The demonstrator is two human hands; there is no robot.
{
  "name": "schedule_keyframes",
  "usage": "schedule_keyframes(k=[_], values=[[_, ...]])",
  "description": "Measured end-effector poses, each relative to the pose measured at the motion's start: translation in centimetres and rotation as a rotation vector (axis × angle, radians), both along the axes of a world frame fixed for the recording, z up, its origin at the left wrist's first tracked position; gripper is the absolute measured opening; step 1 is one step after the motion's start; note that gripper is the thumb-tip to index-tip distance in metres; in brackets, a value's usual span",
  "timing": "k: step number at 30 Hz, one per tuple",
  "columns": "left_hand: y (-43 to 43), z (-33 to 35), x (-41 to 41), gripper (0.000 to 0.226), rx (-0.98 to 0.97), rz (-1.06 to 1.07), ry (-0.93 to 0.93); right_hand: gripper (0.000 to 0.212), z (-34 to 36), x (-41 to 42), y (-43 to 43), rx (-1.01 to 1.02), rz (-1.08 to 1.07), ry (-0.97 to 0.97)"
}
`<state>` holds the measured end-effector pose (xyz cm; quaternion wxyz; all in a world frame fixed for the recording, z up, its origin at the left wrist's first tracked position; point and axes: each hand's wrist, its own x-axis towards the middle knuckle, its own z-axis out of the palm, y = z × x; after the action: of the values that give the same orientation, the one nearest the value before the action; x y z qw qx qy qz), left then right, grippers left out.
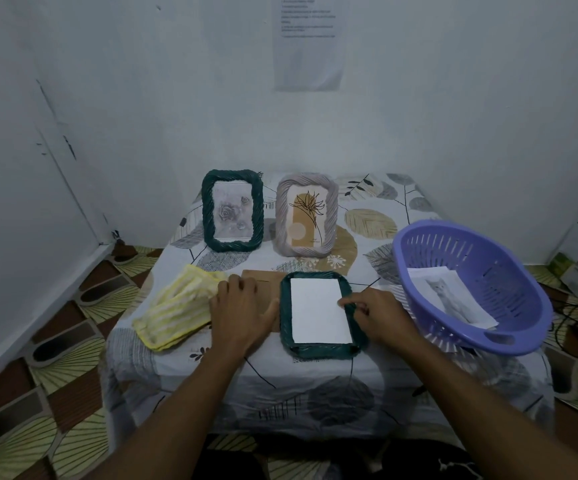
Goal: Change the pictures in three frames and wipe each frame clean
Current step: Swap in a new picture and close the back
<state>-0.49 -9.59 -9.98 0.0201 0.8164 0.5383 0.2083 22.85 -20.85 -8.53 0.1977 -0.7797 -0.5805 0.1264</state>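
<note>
A dark green rope-edged frame (285, 317) lies face down at the table's front, with a white sheet (318, 311) set in its back. My right hand (377, 315) is at the frame's right rim, its fingertips pinching the sheet's right edge. My left hand (240, 311) lies flat on a brown backing board (263, 277) just left of that frame. Behind, a second dark green frame (232, 210) with a rose picture and a pale mauve frame (306, 214) with a plant drawing stand upright. A yellow striped cloth (175, 308) lies at the left.
A purple slotted basket (471, 289) tilts at the table's right, holding a cat picture (450, 294). The small table (367, 223) wears a leaf-print cover and stands against a white wall. Cables and a box lie on the floor at the right.
</note>
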Motion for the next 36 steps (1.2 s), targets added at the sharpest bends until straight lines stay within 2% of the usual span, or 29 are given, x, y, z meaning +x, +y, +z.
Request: schedule_keyframes(k=[4, 7, 10, 14, 21, 24, 28, 31, 33, 36], values=[[0.1, 0.7, 1.9, 0.025, -0.206, -0.184, -0.276, 0.034, 0.0, -0.2, -0.2, 0.063, -0.05, 0.063], [-0.1, 0.5, 3.2, 0.032, -0.328, -0.179, -0.281, 0.026, -0.1, -0.6, -0.1, 0.073, -0.065, 0.049], [-0.1, 0.0, 3.8, 0.043, -0.371, -0.124, -0.244, 0.025, -0.2, -0.9, -0.1, 0.064, -0.061, 0.045], [0.4, -0.5, 4.1, 0.03, -0.45, -0.073, -0.274, 0.025, -0.2, -1.1, -0.4, 0.085, -0.072, 0.077], [-0.5, 1.7, 3.5, 0.025, -0.521, -0.051, -0.441, 0.02, 0.3, -1.8, -0.5, 0.068, -0.085, 0.083], [-1.0, 2.8, 3.0, 0.026, -0.526, -0.079, -0.559, 0.02, 1.2, -2.3, -0.9, 0.083, -0.068, -0.007], [-0.8, 3.7, 2.9, 0.018, -0.552, -0.114, -0.729, 0.024, 4.2, -2.5, -1.8, 0.214, -0.015, -0.194], [-1.5, 4.6, 3.6, 0.011, -0.57, -0.18, -0.782, 0.029, 6.4, -0.9, -3.2, 0.288, -0.026, -0.334], [-2.4, 5.2, 4.7, 0.01, -0.63, -0.196, -0.843, 0.036, 7.2, 0.8, -4.7, 0.234, -0.041, -0.405], [-3.5, 5.4, 6.7, 0.02, -0.752, -0.208, -0.918, 0.045, 7.4, 3.3, -7.3, 0.048, -0.103, -0.407]])
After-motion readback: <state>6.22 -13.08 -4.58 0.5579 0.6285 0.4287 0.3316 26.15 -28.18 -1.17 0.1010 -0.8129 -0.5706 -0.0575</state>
